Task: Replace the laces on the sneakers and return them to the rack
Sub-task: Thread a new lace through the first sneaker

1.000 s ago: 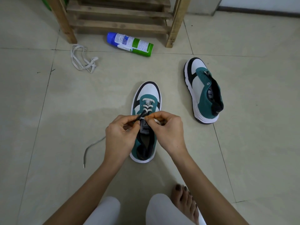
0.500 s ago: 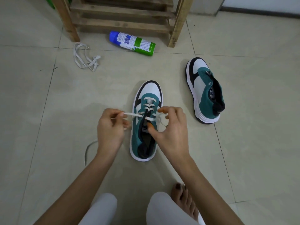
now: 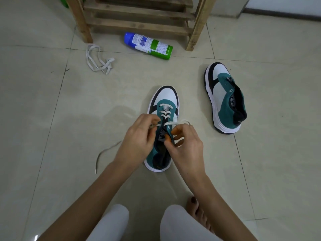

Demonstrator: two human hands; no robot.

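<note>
Pinching the white lace (image 3: 171, 122) taut across the half-laced sneaker (image 3: 165, 96), well in front of the rack (image 3: 198, 23), with the left hand (image 3: 139, 141) while nipping its eyelet edge with the right hand (image 3: 186, 146), seemingly to steady it for threading the next hole.

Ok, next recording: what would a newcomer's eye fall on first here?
Mid-floor, the left hand pinches a white lace drawn across a half-laced teal sneaker, while the right hand pinches the sneaker's eyelet edge. To the right lies a second sneaker with no lace in it. Farther off, a spray can and a loose lace lie before the wooden rack.
</note>
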